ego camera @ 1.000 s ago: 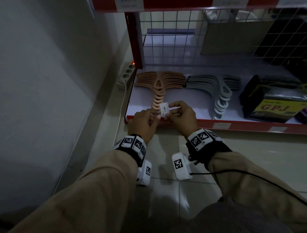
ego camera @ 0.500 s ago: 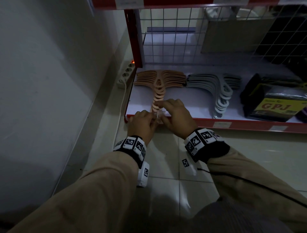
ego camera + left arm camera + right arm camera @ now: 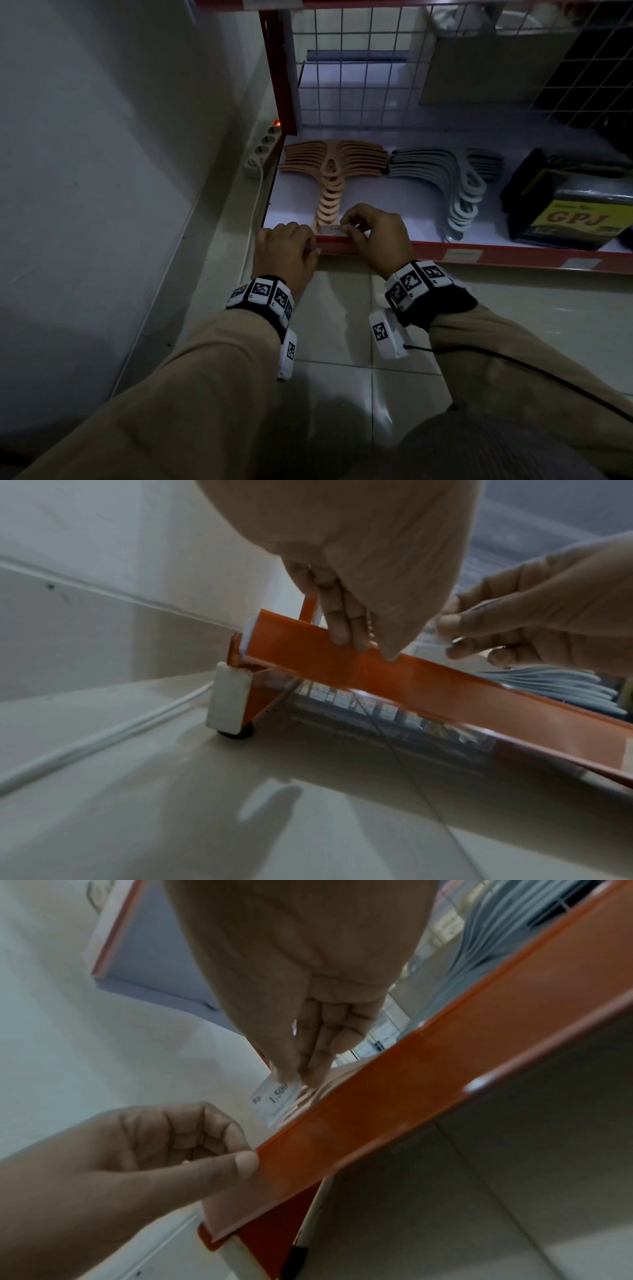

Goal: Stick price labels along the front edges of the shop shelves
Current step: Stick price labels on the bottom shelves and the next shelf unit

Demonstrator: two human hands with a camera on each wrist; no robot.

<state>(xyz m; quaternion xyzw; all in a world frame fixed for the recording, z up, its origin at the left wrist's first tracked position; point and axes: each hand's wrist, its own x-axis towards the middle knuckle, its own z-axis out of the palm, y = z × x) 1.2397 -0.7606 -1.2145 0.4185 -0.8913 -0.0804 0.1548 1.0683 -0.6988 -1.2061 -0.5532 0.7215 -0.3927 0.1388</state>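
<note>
Our left hand [image 3: 286,251], fingers curled, presses its thumb against the red shelf edge [image 3: 513,251] near its left end. Just right, our right hand [image 3: 375,236] pinches the label [image 3: 276,1102] above that edge, apart from it.

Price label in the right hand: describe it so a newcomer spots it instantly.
Find the red front edge of the bottom shelf, then its left end below the tan hangers. The right hand pinches the price label just above that edge: small, white, printed 1.500, not yet stuck.
</note>
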